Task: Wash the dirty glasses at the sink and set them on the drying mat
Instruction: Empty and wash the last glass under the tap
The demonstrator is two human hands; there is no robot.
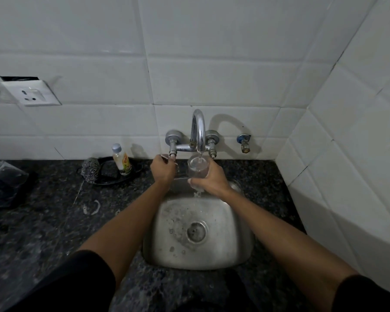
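Note:
My right hand (209, 176) grips a clear drinking glass (196, 167) and holds it upright under the spout of the chrome tap (198, 129). Water runs from the spout into the glass and spills down into the steel sink (234, 251). My left hand (163, 168) is curled round the left tap handle (172, 156), which is mostly hidden by the fingers. No drying mat shows in this view.
On the dark granite counter (54, 221) left of the sink lie a black tray (113, 176) with a steel scrubber (90, 170) and a small soap bottle (121, 161). A plastic bag (5, 176) sits far left. A white tiled wall closes in on the right.

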